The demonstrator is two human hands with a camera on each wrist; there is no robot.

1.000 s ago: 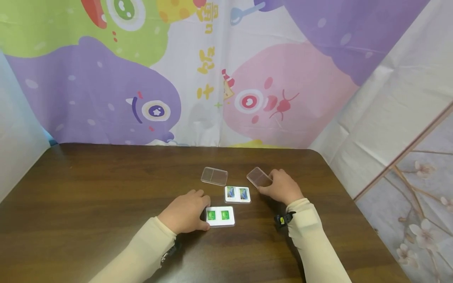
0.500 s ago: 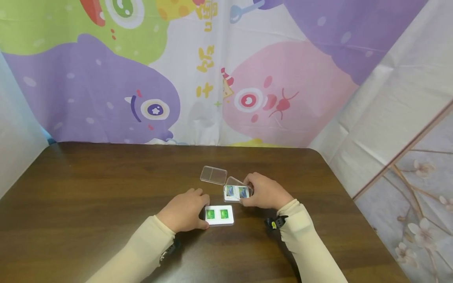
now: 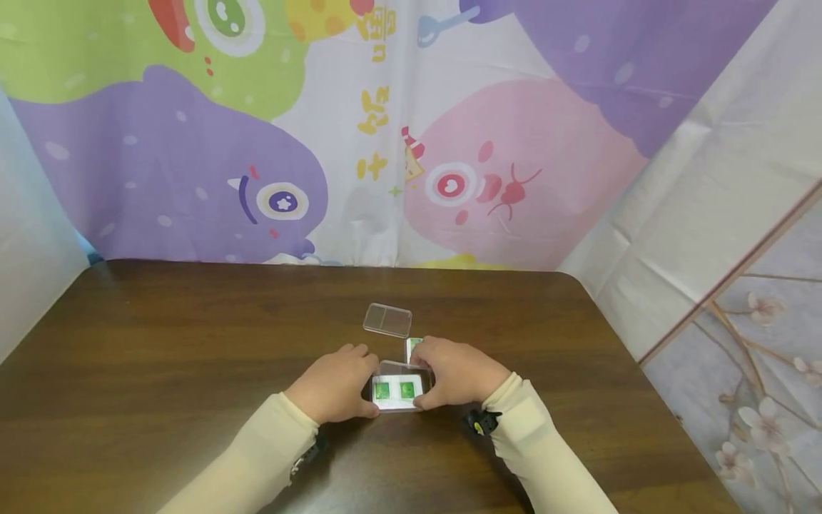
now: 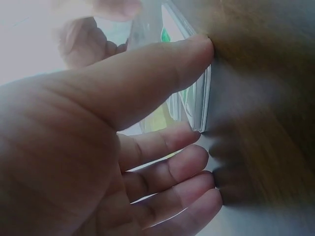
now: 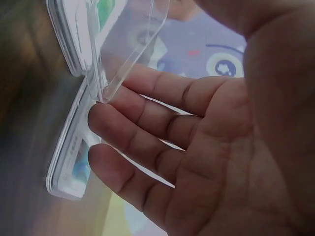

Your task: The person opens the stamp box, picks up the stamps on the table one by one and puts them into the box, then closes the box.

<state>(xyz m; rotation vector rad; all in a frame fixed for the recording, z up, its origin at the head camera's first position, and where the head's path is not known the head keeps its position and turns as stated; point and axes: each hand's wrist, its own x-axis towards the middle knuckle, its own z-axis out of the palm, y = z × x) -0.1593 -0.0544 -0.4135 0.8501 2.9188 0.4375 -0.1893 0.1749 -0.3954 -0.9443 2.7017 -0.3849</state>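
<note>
A shallow clear box (image 3: pixel 394 404) filled with white cards bearing green pictures lies flat on the table. My left hand (image 3: pixel 334 385) grips its left end, thumb at the near edge and fingers at the far edge. Just over the box, tilted, is a clear plastic lid (image 5: pixel 135 54), and my right hand (image 3: pixel 459 373) pinches its right end. The lid's far edge stands up above the cards. Behind the right hand, a second card box (image 5: pixel 64 182) is mostly hidden in the head view; one corner shows. The right thumb's hold is partly out of the right wrist view.
Another clear lid (image 3: pixel 388 320) lies loose on the brown wooden table (image 3: pixel 193 343), beyond the boxes. A cartoon-printed cloth (image 3: pixel 359 235) hangs along the table's far edge, and a pale curtain (image 3: pixel 655 235) stands at the right.
My right hand has carried the clear lid leftward and nearer, from the table's right, past the second card box, to over the green-picture box. My left hand has stayed on that box.
</note>
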